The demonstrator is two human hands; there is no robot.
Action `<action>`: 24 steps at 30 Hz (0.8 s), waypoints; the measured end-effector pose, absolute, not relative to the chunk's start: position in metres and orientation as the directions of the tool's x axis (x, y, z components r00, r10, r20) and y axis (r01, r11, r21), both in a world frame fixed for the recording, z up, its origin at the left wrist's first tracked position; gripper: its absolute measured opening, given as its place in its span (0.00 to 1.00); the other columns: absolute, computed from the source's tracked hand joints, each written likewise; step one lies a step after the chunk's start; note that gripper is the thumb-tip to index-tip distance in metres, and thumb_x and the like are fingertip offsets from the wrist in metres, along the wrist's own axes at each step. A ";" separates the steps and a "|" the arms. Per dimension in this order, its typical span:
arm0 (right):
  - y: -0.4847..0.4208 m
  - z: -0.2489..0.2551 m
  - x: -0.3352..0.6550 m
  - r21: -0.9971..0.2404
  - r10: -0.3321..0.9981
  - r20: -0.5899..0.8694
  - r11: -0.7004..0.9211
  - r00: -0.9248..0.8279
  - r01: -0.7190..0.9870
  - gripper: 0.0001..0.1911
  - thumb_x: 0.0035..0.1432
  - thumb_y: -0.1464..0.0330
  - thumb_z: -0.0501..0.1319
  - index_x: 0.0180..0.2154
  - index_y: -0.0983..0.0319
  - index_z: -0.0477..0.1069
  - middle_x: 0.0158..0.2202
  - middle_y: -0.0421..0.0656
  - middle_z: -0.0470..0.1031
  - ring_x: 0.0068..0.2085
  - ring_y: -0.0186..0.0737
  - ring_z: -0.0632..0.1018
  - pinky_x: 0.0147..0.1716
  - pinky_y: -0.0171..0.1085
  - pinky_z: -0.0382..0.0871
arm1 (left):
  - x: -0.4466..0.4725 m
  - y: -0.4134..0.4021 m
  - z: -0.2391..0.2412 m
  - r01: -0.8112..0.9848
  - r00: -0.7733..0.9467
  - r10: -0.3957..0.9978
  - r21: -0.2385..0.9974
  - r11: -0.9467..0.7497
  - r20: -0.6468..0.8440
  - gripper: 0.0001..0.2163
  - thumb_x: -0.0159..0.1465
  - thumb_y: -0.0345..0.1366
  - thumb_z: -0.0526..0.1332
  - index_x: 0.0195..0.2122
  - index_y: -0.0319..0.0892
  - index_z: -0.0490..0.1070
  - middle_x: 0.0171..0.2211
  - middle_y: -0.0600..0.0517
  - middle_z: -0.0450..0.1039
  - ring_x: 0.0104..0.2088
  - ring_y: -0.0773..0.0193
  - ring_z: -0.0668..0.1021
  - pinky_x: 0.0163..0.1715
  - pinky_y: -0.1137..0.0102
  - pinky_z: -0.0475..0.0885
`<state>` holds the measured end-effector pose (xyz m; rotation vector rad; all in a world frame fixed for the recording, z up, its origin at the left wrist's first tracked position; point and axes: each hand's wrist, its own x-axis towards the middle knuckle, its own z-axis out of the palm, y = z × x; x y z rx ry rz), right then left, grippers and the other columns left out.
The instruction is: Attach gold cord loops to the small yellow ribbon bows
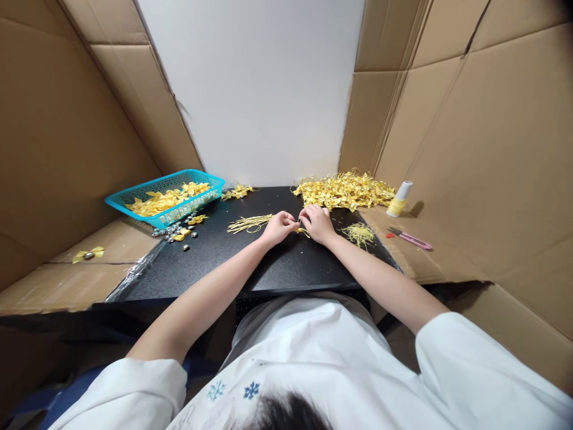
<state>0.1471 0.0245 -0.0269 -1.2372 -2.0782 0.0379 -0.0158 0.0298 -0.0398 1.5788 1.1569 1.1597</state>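
Observation:
My left hand (pixel 278 228) and my right hand (pixel 317 223) meet over the middle of the black table. Both have their fingertips pinched together around a small yellow ribbon piece (pixel 302 231), mostly covered by the fingers, so its exact shape is unclear. Just left of my left hand lies a bundle of yellow cords (pixel 247 224). Behind my right hand spreads a big heap of yellow ribbon bows (pixel 349 189) with thin strings. Cut yellow thread ends (pixel 359 235) lie to the right of my right wrist.
A blue basket (pixel 165 222) of yellow bows stands at the left, with silver beads or bells (pixel 169 235) before it. One bow (pixel 88 254) rests on the left cardboard. Right: a thread cone (pixel 399 200), pink-handled snips (pixel 414 239), a red bit (pixel 390 235). Cardboard walls (pixel 501 137) flank the table.

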 end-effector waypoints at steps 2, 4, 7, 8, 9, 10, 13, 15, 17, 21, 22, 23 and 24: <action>0.025 -0.027 0.147 -0.365 0.779 0.555 0.543 -0.292 0.756 0.07 0.64 0.70 0.55 0.34 0.61 0.69 0.39 0.44 0.75 0.45 0.43 0.71 0.45 0.42 0.54 | -0.016 0.030 -0.040 0.193 0.152 0.969 0.956 -0.222 0.195 0.16 0.48 0.36 0.71 0.31 0.40 0.65 0.22 0.56 0.75 0.25 0.67 0.76 0.32 0.71 0.66; 0.025 -0.027 0.147 -0.367 0.778 0.557 0.545 -0.291 0.754 0.07 0.64 0.70 0.55 0.33 0.61 0.69 0.39 0.44 0.74 0.44 0.43 0.71 0.45 0.42 0.54 | -0.016 0.030 -0.040 0.191 0.151 0.969 0.956 -0.223 0.195 0.15 0.48 0.36 0.71 0.31 0.40 0.66 0.22 0.56 0.75 0.26 0.67 0.76 0.32 0.71 0.67; 0.025 -0.028 0.147 -0.370 0.777 0.561 0.546 -0.287 0.752 0.07 0.64 0.70 0.55 0.33 0.61 0.69 0.39 0.45 0.74 0.45 0.44 0.70 0.45 0.42 0.54 | -0.016 0.031 -0.040 0.196 0.147 0.969 0.954 -0.226 0.199 0.16 0.48 0.37 0.71 0.32 0.40 0.67 0.24 0.55 0.76 0.26 0.66 0.77 0.33 0.70 0.67; 0.025 -0.028 0.147 -0.371 0.778 0.560 0.544 -0.286 0.753 0.07 0.64 0.70 0.55 0.34 0.61 0.69 0.39 0.45 0.74 0.45 0.44 0.70 0.45 0.42 0.54 | -0.016 0.031 -0.040 0.196 0.148 0.968 0.954 -0.228 0.201 0.16 0.48 0.37 0.71 0.33 0.40 0.67 0.24 0.55 0.76 0.27 0.66 0.77 0.34 0.70 0.67; 0.025 -0.028 0.147 -0.371 0.780 0.557 0.540 -0.284 0.755 0.07 0.64 0.70 0.55 0.34 0.61 0.69 0.39 0.44 0.74 0.45 0.44 0.71 0.45 0.42 0.54 | -0.016 0.031 -0.041 0.195 0.153 0.967 0.953 -0.231 0.203 0.16 0.48 0.38 0.71 0.33 0.39 0.68 0.24 0.54 0.76 0.27 0.66 0.77 0.34 0.70 0.68; 0.025 -0.027 0.147 -0.372 0.784 0.553 0.535 -0.282 0.759 0.06 0.64 0.70 0.55 0.34 0.61 0.69 0.39 0.44 0.74 0.45 0.43 0.71 0.45 0.42 0.54 | -0.016 0.032 -0.041 0.192 0.164 0.965 0.953 -0.235 0.205 0.16 0.47 0.39 0.71 0.33 0.39 0.68 0.25 0.54 0.76 0.27 0.65 0.77 0.34 0.70 0.68; 0.025 -0.027 0.147 -0.370 0.793 0.541 0.522 -0.279 0.769 0.06 0.64 0.70 0.56 0.34 0.61 0.69 0.39 0.44 0.75 0.46 0.43 0.71 0.46 0.42 0.54 | -0.016 0.032 -0.041 0.186 0.206 0.955 0.950 -0.251 0.212 0.16 0.48 0.40 0.71 0.33 0.38 0.70 0.26 0.53 0.77 0.28 0.65 0.77 0.35 0.70 0.68; 0.024 -0.026 0.147 -0.365 0.796 0.538 0.517 -0.278 0.774 0.06 0.64 0.69 0.55 0.34 0.61 0.70 0.39 0.44 0.75 0.46 0.43 0.71 0.46 0.43 0.54 | -0.016 0.031 -0.039 0.200 0.214 0.953 0.946 -0.257 0.214 0.15 0.49 0.40 0.70 0.32 0.38 0.70 0.25 0.53 0.76 0.28 0.66 0.77 0.34 0.70 0.68; 0.024 -0.026 0.147 -0.360 0.797 0.535 0.514 -0.279 0.779 0.06 0.64 0.69 0.55 0.34 0.61 0.70 0.40 0.44 0.74 0.46 0.43 0.71 0.46 0.43 0.54 | -0.015 0.029 -0.038 0.213 0.201 0.957 0.944 -0.252 0.210 0.15 0.49 0.39 0.70 0.33 0.39 0.69 0.24 0.54 0.75 0.27 0.66 0.76 0.33 0.71 0.68; 0.024 -0.026 0.146 -0.357 0.794 0.543 0.512 -0.272 0.781 0.07 0.64 0.70 0.54 0.35 0.61 0.69 0.40 0.44 0.74 0.46 0.43 0.71 0.46 0.42 0.54 | -0.014 0.026 -0.036 0.192 0.162 0.965 0.952 -0.237 0.207 0.15 0.50 0.37 0.70 0.34 0.41 0.67 0.21 0.57 0.73 0.24 0.68 0.75 0.30 0.73 0.67; 0.024 -0.026 0.146 -0.357 0.793 0.547 0.512 -0.269 0.782 0.07 0.64 0.70 0.54 0.35 0.61 0.69 0.40 0.44 0.74 0.46 0.43 0.71 0.46 0.42 0.55 | -0.013 0.026 -0.036 0.185 0.157 0.965 0.954 -0.238 0.210 0.14 0.51 0.37 0.70 0.33 0.41 0.67 0.21 0.57 0.72 0.24 0.69 0.74 0.29 0.73 0.66; 0.024 -0.026 0.146 -0.356 0.792 0.549 0.512 -0.268 0.782 0.07 0.64 0.70 0.54 0.35 0.61 0.69 0.40 0.44 0.74 0.46 0.43 0.71 0.46 0.42 0.55 | -0.013 0.026 -0.036 0.178 0.156 0.964 0.954 -0.240 0.213 0.13 0.51 0.37 0.69 0.32 0.40 0.67 0.21 0.56 0.72 0.24 0.69 0.74 0.28 0.74 0.65; 0.024 -0.026 0.146 -0.355 0.792 0.549 0.511 -0.268 0.782 0.07 0.64 0.70 0.54 0.35 0.61 0.69 0.40 0.44 0.74 0.46 0.43 0.71 0.46 0.42 0.55 | -0.012 0.026 -0.036 0.167 0.157 0.964 0.956 -0.241 0.216 0.12 0.51 0.37 0.69 0.31 0.40 0.68 0.22 0.56 0.72 0.24 0.70 0.73 0.28 0.74 0.65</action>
